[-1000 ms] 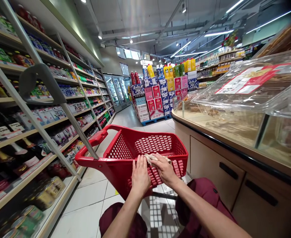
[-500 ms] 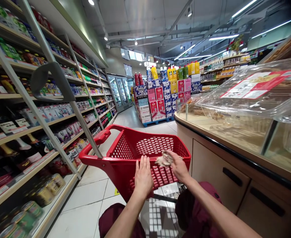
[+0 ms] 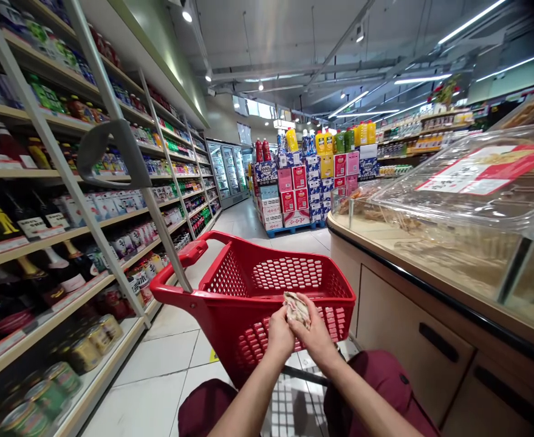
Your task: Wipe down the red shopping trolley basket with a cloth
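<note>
A red plastic shopping basket (image 3: 257,285) on wheels stands in the aisle right in front of me, its long handle (image 3: 175,270) pointing left. My left hand (image 3: 279,334) and my right hand (image 3: 314,331) meet at the basket's near rim. Both are closed around a small crumpled beige cloth (image 3: 296,305), which sticks up between them. The basket's inside looks empty as far as I can see. My knees in dark red trousers (image 3: 376,376) show below.
Shelves of bottles, cartons and tins (image 3: 66,212) run along the left. A counter with clear food covers and drawers (image 3: 440,267) stands on the right. A pallet stack of boxes and bottles (image 3: 303,176) sits further down the tiled aisle, with fridges (image 3: 225,170) behind.
My left hand left the basket's side and joined the right hand on the cloth. The cloth was lifted off the rim and bunched up. The view shifted slightly.
</note>
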Tool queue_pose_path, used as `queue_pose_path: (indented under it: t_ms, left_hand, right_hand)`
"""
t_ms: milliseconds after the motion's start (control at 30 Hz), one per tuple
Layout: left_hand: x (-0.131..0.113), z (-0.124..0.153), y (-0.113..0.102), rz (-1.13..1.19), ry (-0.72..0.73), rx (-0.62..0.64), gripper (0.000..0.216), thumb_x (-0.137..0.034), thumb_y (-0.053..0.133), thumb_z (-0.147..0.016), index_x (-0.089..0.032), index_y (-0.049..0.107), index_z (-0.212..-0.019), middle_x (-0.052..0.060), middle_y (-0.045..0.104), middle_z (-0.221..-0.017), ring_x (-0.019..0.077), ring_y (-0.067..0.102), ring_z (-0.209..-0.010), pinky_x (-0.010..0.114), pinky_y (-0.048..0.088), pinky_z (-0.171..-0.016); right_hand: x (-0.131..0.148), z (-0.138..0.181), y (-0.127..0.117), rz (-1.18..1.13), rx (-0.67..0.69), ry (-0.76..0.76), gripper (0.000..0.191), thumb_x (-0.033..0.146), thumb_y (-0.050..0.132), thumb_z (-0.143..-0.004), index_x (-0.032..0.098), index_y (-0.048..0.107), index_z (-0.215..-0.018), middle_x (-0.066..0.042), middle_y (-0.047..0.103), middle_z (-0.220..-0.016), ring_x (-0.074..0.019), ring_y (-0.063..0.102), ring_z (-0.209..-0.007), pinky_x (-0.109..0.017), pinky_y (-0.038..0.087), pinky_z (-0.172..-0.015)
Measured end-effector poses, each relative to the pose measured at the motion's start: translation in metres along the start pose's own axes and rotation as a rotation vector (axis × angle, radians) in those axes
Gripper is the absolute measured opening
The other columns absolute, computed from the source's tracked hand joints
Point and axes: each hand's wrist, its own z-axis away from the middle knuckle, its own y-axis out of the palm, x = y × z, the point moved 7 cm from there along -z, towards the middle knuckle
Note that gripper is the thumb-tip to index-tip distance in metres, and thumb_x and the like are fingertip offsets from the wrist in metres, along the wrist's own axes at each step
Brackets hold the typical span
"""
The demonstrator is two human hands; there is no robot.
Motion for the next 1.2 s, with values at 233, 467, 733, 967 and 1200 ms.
queue_pose_path:
  t_ms: [233, 467, 733, 967, 1200]
  left_hand:
    - [-0.036, 0.002, -0.057, -0.815, 0.265, -0.189, 0.051, -0.005, 0.039, -0.069, -0.016, 0.054, -0.116, 0.008, 0.054, -0.123, 0.0219, 0.043, -0.118, 0.048, 0.022, -0.106]
    - [-0.015, 0.007, -0.059, -1.361, 0.265, -0.085, 0.059, -0.018, 0.045, -0.071, -0.007, 0.039, -0.129, 0.011, 0.039, -0.136, 0.0256, 0.025, -0.13, 0.045, 0.015, -0.108]
    - [-0.009, 0.011, -0.056, -1.433, 0.267, -0.07, 0.061, -0.024, 0.043, -0.073, -0.007, 0.034, -0.131, 0.011, 0.034, -0.14, 0.0248, 0.017, -0.132, 0.043, 0.013, -0.109]
    - [-0.007, 0.014, -0.059, -1.467, 0.287, -0.045, 0.061, -0.017, 0.04, -0.073, -0.009, 0.032, -0.133, 0.009, 0.032, -0.14, 0.0212, 0.018, -0.132, 0.042, 0.013, -0.109]
    - [-0.012, 0.017, -0.061, -1.431, 0.318, -0.058, 0.062, -0.019, 0.042, -0.071, -0.007, 0.033, -0.131, 0.012, 0.033, -0.14, 0.0226, 0.018, -0.132, 0.041, 0.015, -0.109]
  right_hand:
    - [0.008, -0.029, -0.1, 0.771, -0.312, -0.294, 0.043, 0.007, 0.039, -0.067, 0.021, 0.059, -0.103, -0.007, 0.054, -0.119, -0.0246, 0.041, -0.119, -0.051, 0.031, -0.1]
    - [-0.014, -0.027, -0.018, 1.009, 0.1, -0.526, 0.057, -0.001, 0.03, -0.069, 0.024, 0.056, -0.113, -0.006, 0.052, -0.124, -0.0206, 0.039, -0.122, -0.048, 0.033, -0.098]
    - [-0.017, -0.03, -0.084, 1.083, -0.183, -0.399, 0.05, 0.006, 0.033, -0.07, 0.02, 0.054, -0.113, -0.011, 0.052, -0.122, -0.0255, 0.039, -0.121, -0.053, 0.031, -0.096]
    - [-0.018, -0.02, -0.051, 1.051, -0.001, -0.524, 0.051, 0.009, 0.036, -0.072, 0.024, 0.047, -0.119, -0.006, 0.051, -0.125, -0.0232, 0.037, -0.123, -0.053, 0.028, -0.098]
    - [-0.012, -0.017, -0.015, 1.001, 0.038, -0.618, 0.051, 0.005, 0.035, -0.071, 0.021, 0.045, -0.118, -0.008, 0.054, -0.117, -0.0226, 0.043, -0.115, -0.049, 0.032, -0.096]
